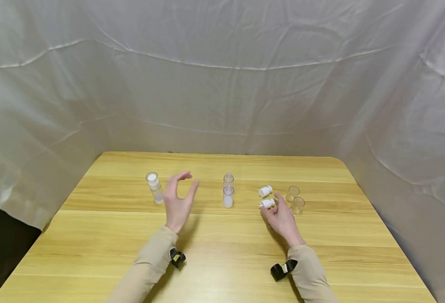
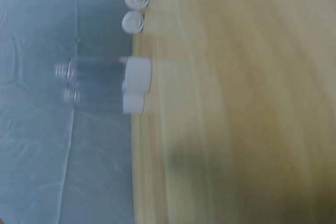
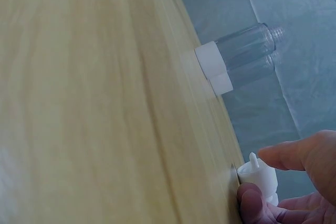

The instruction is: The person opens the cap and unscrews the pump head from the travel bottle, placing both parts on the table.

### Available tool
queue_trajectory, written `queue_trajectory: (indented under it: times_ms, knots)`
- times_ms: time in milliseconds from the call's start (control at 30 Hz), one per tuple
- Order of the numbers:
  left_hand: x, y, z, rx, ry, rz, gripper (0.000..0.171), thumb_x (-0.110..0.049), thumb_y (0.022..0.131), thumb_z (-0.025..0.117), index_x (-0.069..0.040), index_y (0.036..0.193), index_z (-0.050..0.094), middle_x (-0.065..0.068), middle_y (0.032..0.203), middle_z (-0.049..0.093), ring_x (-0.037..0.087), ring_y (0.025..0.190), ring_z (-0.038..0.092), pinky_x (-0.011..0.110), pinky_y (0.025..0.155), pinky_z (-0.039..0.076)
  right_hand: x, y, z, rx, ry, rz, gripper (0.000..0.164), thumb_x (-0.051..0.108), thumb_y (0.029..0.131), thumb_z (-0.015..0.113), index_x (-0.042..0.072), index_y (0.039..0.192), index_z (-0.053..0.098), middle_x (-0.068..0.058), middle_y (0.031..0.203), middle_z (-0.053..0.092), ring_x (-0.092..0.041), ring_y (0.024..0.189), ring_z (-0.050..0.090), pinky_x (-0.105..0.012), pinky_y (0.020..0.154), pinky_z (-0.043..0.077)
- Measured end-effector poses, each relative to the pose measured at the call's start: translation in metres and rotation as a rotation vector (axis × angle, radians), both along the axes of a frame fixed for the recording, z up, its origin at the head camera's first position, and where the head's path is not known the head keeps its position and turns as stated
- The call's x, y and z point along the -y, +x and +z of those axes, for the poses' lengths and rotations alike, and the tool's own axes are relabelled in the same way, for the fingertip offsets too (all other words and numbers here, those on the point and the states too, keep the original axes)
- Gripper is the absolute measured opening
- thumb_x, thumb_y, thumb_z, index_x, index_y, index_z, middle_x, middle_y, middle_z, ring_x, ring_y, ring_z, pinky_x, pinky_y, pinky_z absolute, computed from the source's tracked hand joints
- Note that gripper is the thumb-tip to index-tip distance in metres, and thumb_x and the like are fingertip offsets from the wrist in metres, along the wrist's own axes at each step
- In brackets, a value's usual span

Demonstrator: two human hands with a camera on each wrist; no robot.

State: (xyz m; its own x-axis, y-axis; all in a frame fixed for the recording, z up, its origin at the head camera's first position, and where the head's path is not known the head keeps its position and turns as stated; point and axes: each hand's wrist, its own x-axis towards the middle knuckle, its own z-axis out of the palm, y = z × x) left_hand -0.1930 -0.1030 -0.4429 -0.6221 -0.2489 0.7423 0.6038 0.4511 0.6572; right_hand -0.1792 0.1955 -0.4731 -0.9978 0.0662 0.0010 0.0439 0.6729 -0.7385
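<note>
My right hand [image 1: 284, 221] is at the nearer of two white pump heads, its thumb and fingers around this pump head [image 3: 262, 177], which lies on its side on the table. The farther pump head [image 1: 265, 191] lies just beyond it. My left hand [image 1: 178, 208] hovers with thumb and fingers spread apart, holding nothing; its own wrist view does not show it. Left of it stands a clear bottle [image 1: 157, 193] with a white pump top under a clear cap. Between the hands, two clear bottles with white bases, a nearer one [image 1: 227, 200] and a farther one [image 1: 228, 180], stand upright with bare threaded necks.
Right of the pump heads, two clear caps, one farther [image 1: 292, 192] and one nearer [image 1: 298, 205], stand near my right fingers. Everything rests on a wooden table [image 1: 222, 261]. Pale curtain cloth [image 1: 222, 97] surrounds its back and sides.
</note>
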Motion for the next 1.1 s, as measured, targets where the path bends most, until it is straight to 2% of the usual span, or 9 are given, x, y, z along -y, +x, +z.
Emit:
queue_trajectory:
  times_ms: [100, 233, 367, 500, 633, 800, 900, 1100]
  knots:
    - [0.009, -0.003, 0.004, -0.089, 0.032, 0.081, 0.033, -0.003, 0.084, 0.079, 0.002, 0.114, 0.067, 0.019, 0.105, 0.071, 0.030, 0.104, 0.059, 0.021, 0.103, 0.041, 0.000, 0.000, 0.000, 0.006, -0.004, 0.000, 0.077, 0.027, 0.094, 0.066, -0.006, 0.153, 0.029, -0.008, 0.080, 0.067, -0.012, 0.066, 0.057, -0.024, 0.064, 0.047]
    - [0.020, -0.005, 0.006, -0.146, 0.072, 0.191, 0.036, -0.004, 0.082, 0.081, 0.003, 0.114, 0.065, 0.020, 0.109, 0.067, 0.023, 0.108, 0.053, 0.024, 0.105, 0.037, 0.000, 0.001, 0.001, 0.012, -0.009, 0.000, 0.077, 0.028, 0.094, 0.066, -0.005, 0.153, 0.029, -0.007, 0.080, 0.066, -0.012, 0.067, 0.057, -0.025, 0.065, 0.047]
    - [0.031, -0.008, 0.005, -0.130, 0.138, 0.277, 0.045, -0.010, 0.081, 0.083, 0.002, 0.119, 0.061, 0.022, 0.118, 0.061, 0.013, 0.116, 0.045, 0.030, 0.107, 0.035, 0.001, 0.001, 0.001, 0.010, -0.010, 0.003, 0.077, 0.027, 0.094, 0.066, -0.006, 0.153, 0.029, -0.007, 0.080, 0.066, -0.013, 0.066, 0.057, -0.025, 0.065, 0.046]
    - [0.042, -0.011, 0.000, -0.084, 0.185, 0.335, 0.057, -0.014, 0.080, 0.084, 0.002, 0.126, 0.054, 0.023, 0.129, 0.053, 0.019, 0.126, 0.042, 0.037, 0.116, 0.031, 0.000, 0.000, 0.000, 0.011, -0.010, 0.001, 0.077, 0.028, 0.094, 0.066, -0.005, 0.153, 0.029, -0.007, 0.080, 0.067, -0.012, 0.066, 0.058, -0.025, 0.067, 0.047]
    - [0.049, -0.010, -0.003, 0.021, 0.214, 0.337, 0.072, -0.017, 0.080, 0.085, 0.002, 0.136, 0.045, 0.022, 0.140, 0.044, 0.028, 0.137, 0.037, 0.042, 0.125, 0.024, -0.001, 0.000, 0.000, 0.012, -0.008, 0.000, 0.078, 0.028, 0.094, 0.066, -0.005, 0.153, 0.028, -0.007, 0.080, 0.067, -0.012, 0.066, 0.058, -0.025, 0.065, 0.048]
    - [0.056, -0.009, -0.009, 0.254, 0.299, 0.277, 0.092, -0.019, 0.078, 0.087, -0.003, 0.149, 0.031, 0.018, 0.152, 0.032, 0.030, 0.146, 0.028, 0.046, 0.129, 0.020, -0.001, -0.001, -0.001, 0.011, -0.006, 0.001, 0.077, 0.028, 0.094, 0.066, -0.005, 0.153, 0.029, -0.008, 0.081, 0.067, -0.012, 0.067, 0.058, -0.025, 0.064, 0.047]
    - [0.061, -0.009, -0.013, 0.376, 0.337, 0.238, 0.098, -0.019, 0.078, 0.087, -0.004, 0.152, 0.025, 0.019, 0.154, 0.030, 0.031, 0.146, 0.026, 0.050, 0.128, 0.021, -0.001, 0.000, 0.000, 0.011, -0.006, 0.005, 0.077, 0.028, 0.094, 0.066, -0.006, 0.153, 0.029, -0.008, 0.081, 0.067, -0.013, 0.067, 0.058, -0.025, 0.065, 0.047]
    - [0.067, -0.009, -0.020, 0.521, 0.371, 0.183, 0.100, -0.018, 0.080, 0.085, -0.001, 0.153, 0.019, 0.022, 0.155, 0.029, 0.035, 0.144, 0.026, 0.052, 0.127, 0.023, 0.000, 0.000, 0.000, 0.006, 0.005, 0.005, 0.077, 0.028, 0.094, 0.066, -0.006, 0.153, 0.029, -0.008, 0.081, 0.067, -0.013, 0.069, 0.058, -0.026, 0.068, 0.047]
